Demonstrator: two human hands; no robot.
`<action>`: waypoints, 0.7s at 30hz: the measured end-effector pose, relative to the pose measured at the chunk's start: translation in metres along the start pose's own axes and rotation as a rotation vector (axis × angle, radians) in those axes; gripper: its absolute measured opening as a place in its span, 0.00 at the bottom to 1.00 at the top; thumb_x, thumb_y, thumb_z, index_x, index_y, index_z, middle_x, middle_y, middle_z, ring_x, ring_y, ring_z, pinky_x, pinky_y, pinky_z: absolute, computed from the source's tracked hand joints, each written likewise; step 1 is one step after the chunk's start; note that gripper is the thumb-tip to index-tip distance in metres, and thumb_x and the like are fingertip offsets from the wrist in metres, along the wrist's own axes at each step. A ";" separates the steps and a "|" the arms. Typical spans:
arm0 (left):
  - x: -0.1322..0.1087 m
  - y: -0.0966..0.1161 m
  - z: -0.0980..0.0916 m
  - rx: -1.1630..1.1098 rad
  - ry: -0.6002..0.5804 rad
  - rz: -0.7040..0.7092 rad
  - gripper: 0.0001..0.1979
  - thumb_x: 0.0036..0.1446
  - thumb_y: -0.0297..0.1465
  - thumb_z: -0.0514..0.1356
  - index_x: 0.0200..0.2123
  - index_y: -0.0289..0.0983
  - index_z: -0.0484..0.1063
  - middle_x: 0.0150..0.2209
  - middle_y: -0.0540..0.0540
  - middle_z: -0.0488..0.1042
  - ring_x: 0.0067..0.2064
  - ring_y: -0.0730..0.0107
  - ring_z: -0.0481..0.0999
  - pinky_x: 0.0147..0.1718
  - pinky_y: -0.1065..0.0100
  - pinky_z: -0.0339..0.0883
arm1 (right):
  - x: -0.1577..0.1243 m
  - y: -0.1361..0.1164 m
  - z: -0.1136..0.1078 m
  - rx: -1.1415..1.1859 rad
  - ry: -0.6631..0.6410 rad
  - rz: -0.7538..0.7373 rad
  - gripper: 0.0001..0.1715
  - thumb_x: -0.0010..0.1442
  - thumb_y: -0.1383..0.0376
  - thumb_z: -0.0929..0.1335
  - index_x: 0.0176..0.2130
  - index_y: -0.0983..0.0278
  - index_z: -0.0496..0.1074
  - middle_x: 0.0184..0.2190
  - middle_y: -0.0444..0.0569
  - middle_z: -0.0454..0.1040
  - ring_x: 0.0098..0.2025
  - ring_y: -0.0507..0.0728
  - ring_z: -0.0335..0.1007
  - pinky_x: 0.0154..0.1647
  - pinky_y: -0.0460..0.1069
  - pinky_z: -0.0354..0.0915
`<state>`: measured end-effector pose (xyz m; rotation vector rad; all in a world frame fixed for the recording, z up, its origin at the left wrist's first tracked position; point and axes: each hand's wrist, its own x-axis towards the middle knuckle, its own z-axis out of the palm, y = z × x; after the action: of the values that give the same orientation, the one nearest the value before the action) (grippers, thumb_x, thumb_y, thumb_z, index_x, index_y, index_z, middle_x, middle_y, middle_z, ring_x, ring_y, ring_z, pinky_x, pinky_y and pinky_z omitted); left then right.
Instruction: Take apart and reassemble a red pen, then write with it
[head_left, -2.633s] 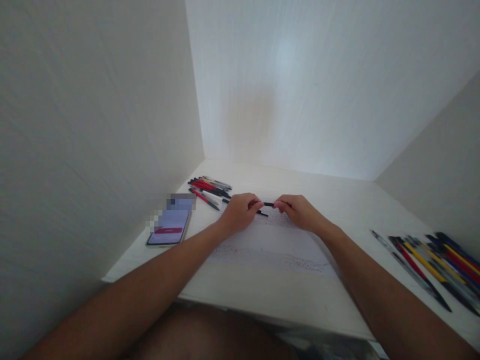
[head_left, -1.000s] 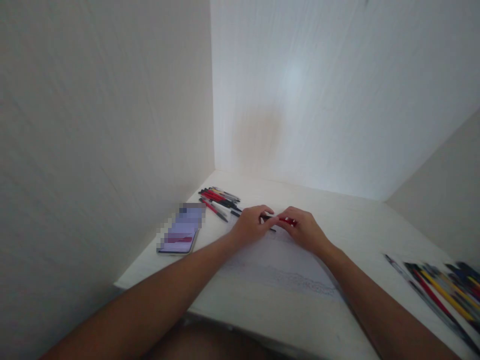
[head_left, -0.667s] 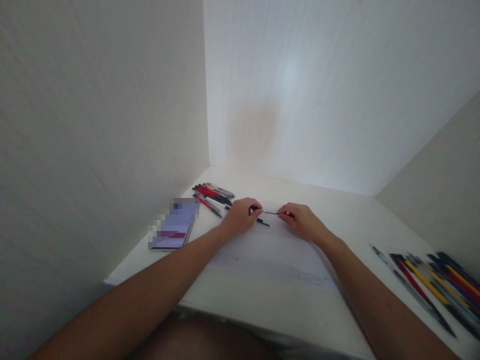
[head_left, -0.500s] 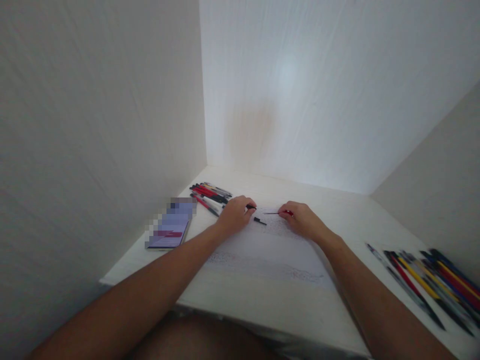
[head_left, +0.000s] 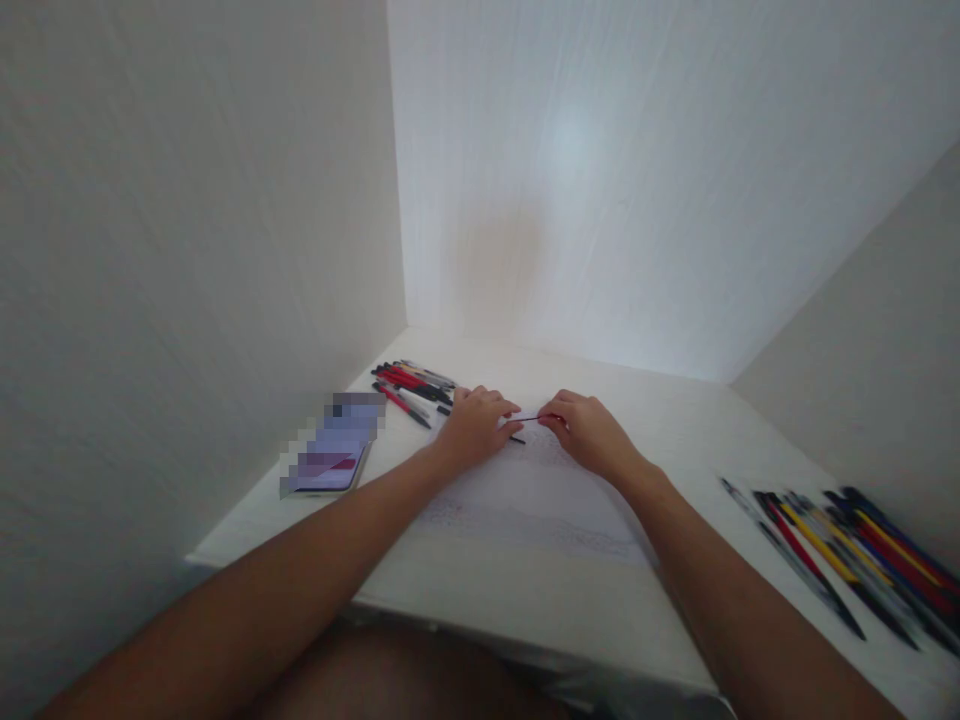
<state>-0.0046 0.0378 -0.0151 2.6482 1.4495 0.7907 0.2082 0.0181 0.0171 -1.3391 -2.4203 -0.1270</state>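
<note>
Over a printed sheet of paper on the white table, a thin dark pen refill spans the gap between my hands. My right hand is closed on its right end, where a bit of red shows at the fingertips. The thumb and forefinger of my left hand close around its left end; the exact grip is partly hidden. A small black pen part lies on the paper, mostly covered by my left hand. Another black piece lies just left of that hand.
Red, black, white and clear pens are bunched at the back left. A phone with a blurred screen lies at the left edge. More pens, mostly yellow, red, blue and black, spread at the right. White walls enclose the table.
My left hand has let go of the black piece, now left of it, and moved to the refill's free end. My right hand has shifted slightly left, closing the gap between them.
</note>
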 end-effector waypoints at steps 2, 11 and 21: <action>0.001 0.000 -0.001 0.010 -0.021 0.013 0.12 0.66 0.38 0.57 0.42 0.42 0.81 0.40 0.44 0.79 0.47 0.56 0.72 0.48 0.54 0.56 | 0.000 -0.001 0.004 0.053 0.003 0.000 0.10 0.67 0.67 0.67 0.38 0.62 0.80 0.38 0.51 0.79 0.39 0.57 0.74 0.44 0.50 0.65; -0.002 -0.013 -0.007 0.049 -0.015 -0.038 0.14 0.65 0.36 0.56 0.40 0.41 0.82 0.40 0.41 0.74 0.47 0.56 0.70 0.48 0.55 0.57 | -0.003 0.033 0.015 0.208 0.059 0.198 0.08 0.62 0.68 0.67 0.33 0.63 0.77 0.35 0.51 0.77 0.36 0.56 0.71 0.41 0.51 0.64; -0.002 -0.011 0.003 0.061 -0.002 -0.022 0.14 0.65 0.37 0.57 0.41 0.42 0.82 0.41 0.40 0.72 0.47 0.54 0.69 0.47 0.53 0.60 | 0.007 0.018 0.026 1.024 0.359 0.521 0.16 0.55 0.53 0.72 0.34 0.62 0.75 0.33 0.49 0.78 0.35 0.55 0.72 0.37 0.51 0.65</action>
<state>-0.0131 0.0429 -0.0213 2.6715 1.5238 0.7541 0.2128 0.0400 -0.0068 -1.2021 -1.3848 0.8132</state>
